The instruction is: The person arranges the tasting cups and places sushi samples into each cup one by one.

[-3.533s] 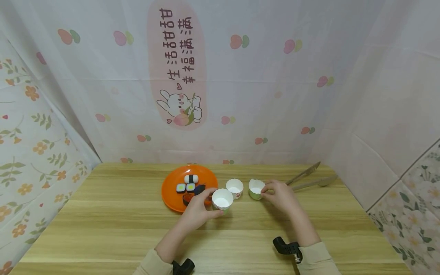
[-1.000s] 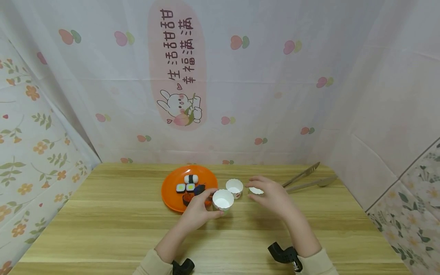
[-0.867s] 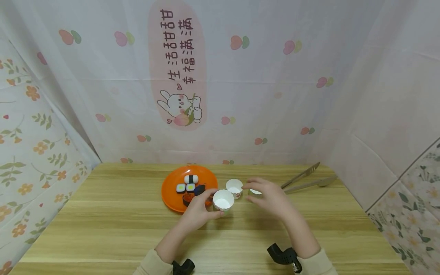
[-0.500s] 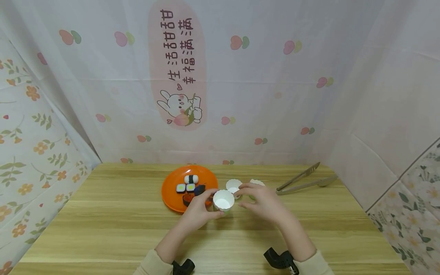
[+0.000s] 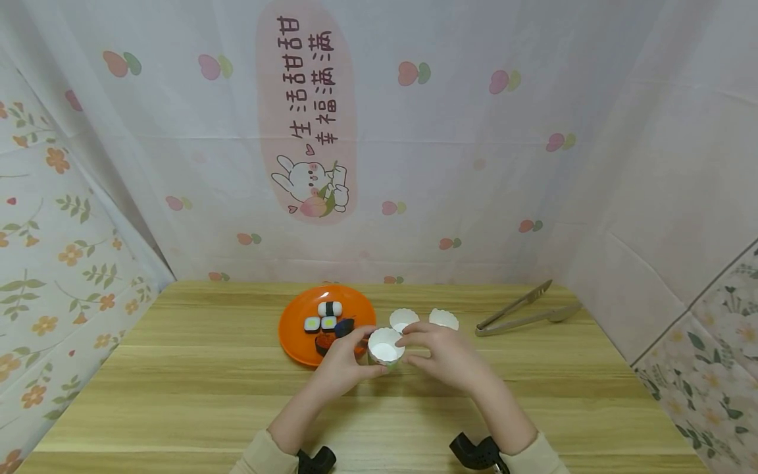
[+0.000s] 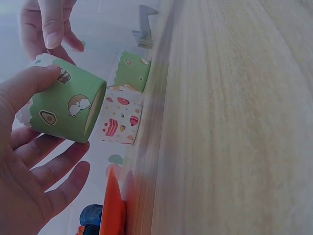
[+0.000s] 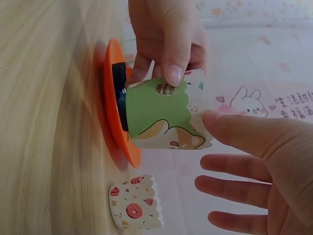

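In the head view my left hand [image 5: 341,363] holds a green paper baking cup [image 6: 68,105] above the table, gripped between thumb and fingers. A white, patterned scalloped rim [image 7: 196,93] sticks out past the green cup's edge, as of a second cup nested inside. My right hand [image 5: 447,355] has come in from the right, its fingertips right at the rim. Its fingers are spread and relaxed in the right wrist view. Behind the hands stand a white baking cup with red sweets printed on it [image 6: 120,117] and another green cup [image 6: 131,72].
An orange plate [image 5: 291,329] with toy sushi [image 5: 329,309] lies left of the cups, partly behind my left hand. Metal tongs [image 5: 503,324] rest spread at the right. A printed curtain [image 5: 450,164] hangs behind the wooden table [image 5: 195,382].
My right hand has left the green cup on the right and moved left to the held cup's rim, uncovering the standing cup and the tongs' joined end. The left hand has hardly moved.
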The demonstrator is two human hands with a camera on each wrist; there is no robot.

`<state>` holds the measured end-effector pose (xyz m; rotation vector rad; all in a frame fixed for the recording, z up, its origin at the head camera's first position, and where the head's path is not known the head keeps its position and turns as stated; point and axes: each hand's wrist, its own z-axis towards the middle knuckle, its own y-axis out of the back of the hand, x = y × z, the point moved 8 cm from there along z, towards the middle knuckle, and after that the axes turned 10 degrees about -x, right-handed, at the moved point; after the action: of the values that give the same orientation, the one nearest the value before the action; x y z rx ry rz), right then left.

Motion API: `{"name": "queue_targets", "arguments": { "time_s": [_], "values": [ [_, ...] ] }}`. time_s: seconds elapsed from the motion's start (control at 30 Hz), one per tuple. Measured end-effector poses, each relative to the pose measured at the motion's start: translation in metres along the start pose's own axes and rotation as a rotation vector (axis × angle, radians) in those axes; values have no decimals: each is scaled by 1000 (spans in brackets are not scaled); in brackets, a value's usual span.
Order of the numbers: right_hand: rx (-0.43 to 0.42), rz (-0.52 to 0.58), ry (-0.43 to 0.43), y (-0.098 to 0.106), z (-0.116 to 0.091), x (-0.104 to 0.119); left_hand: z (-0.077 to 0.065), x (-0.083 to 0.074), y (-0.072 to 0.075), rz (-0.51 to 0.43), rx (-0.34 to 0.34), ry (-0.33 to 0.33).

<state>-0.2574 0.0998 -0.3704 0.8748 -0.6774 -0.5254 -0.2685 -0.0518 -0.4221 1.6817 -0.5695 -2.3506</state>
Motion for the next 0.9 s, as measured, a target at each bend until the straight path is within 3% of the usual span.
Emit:
{"name": "queue_targets", "arguments": {
  "time_s": [0.9],
  "values": [
    [10, -30, 36, -5, 1, 3, 0, 2, -3, 6, 25, 1]
  ]
}}
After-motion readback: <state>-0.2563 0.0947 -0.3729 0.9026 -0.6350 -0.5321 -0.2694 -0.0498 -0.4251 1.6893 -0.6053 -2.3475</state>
